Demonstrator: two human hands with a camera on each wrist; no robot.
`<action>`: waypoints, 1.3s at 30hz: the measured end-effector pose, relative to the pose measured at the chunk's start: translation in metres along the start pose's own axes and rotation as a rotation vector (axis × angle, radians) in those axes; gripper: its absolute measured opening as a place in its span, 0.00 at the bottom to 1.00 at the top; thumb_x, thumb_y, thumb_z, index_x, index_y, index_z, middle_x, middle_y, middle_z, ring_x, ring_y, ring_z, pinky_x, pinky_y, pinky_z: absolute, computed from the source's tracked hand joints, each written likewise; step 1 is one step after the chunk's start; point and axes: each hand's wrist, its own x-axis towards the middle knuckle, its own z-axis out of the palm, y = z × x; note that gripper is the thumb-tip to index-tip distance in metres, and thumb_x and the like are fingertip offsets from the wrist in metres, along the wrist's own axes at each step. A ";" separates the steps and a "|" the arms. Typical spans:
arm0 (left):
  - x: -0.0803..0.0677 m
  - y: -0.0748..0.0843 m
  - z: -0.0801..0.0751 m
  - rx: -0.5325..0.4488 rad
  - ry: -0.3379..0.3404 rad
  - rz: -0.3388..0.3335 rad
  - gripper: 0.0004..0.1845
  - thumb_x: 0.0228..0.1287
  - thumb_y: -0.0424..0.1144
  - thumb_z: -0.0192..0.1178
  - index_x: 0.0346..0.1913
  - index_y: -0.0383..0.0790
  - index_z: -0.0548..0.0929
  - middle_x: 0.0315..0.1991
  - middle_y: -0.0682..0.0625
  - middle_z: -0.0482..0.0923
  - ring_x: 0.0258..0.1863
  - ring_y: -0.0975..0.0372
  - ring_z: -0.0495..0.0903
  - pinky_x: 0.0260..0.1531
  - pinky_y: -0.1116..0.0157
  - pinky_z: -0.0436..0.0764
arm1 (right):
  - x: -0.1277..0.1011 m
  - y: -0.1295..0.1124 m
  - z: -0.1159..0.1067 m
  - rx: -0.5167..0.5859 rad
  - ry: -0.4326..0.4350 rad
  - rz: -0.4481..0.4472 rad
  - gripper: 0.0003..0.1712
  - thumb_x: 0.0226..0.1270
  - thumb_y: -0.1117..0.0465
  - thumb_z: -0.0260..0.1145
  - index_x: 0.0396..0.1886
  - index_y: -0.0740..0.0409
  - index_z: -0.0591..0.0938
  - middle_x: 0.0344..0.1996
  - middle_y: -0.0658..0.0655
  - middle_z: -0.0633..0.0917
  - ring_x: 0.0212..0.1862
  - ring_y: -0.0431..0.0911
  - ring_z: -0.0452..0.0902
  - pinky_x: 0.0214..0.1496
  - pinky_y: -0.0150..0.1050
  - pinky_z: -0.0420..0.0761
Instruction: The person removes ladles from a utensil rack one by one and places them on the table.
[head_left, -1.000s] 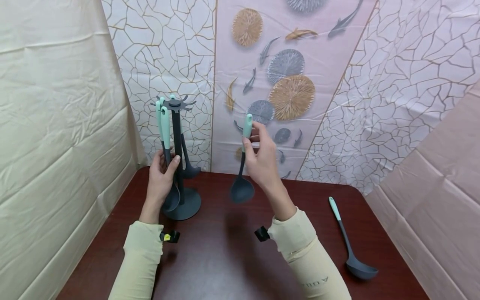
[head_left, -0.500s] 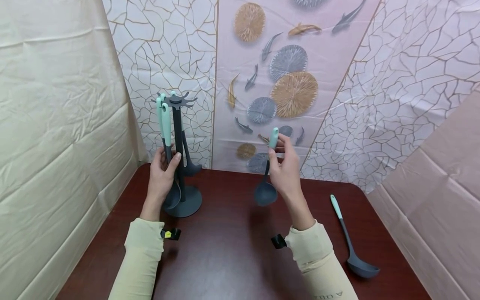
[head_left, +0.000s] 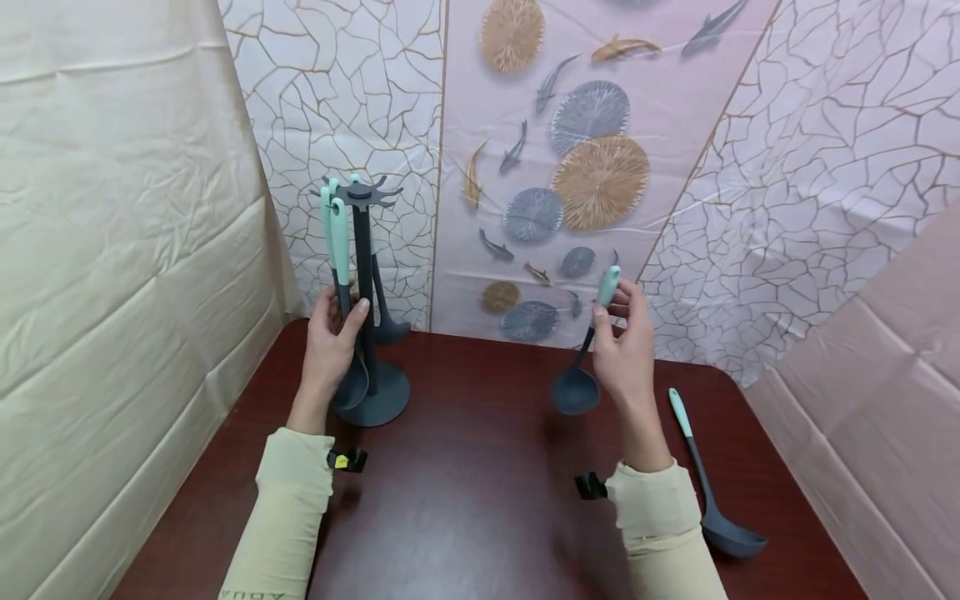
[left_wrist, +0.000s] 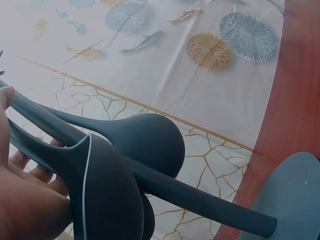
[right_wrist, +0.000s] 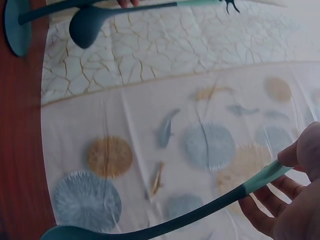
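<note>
My right hand (head_left: 627,350) pinches the mint handle of a dark grey ladle (head_left: 576,392), its bowl hanging down over the table. In the right wrist view the thumb and fingers close on that mint handle (right_wrist: 265,176). On the left, my left hand (head_left: 330,346) grips the post of a dark utensil stand (head_left: 363,250) together with the shafts of utensils hanging there. Mint handles (head_left: 341,242) hang from the stand's hooked top. In the left wrist view a hanging utensil's rounded head (left_wrist: 107,190) partly covers the fingers.
Another ladle (head_left: 731,533) with a mint handle lies on the dark red table (head_left: 457,467) at the right. The stand's round base (head_left: 382,400) rests on the table at the left. Patterned cloth (head_left: 517,275) hangs behind, and pale fabric (head_left: 127,275) walls the left side.
My right hand has moved right and slightly down with the ladle, away from the stand and nearer the ladle on the table. My left hand keeps its grip at the stand.
</note>
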 end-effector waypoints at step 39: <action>0.000 -0.003 0.002 0.009 0.009 -0.011 0.28 0.78 0.48 0.63 0.75 0.45 0.72 0.61 0.43 0.79 0.58 0.59 0.80 0.59 0.65 0.78 | -0.020 0.068 -0.071 -0.141 0.140 0.142 0.25 0.82 0.62 0.62 0.74 0.44 0.77 0.54 0.59 0.83 0.51 0.38 0.75 0.47 0.32 0.74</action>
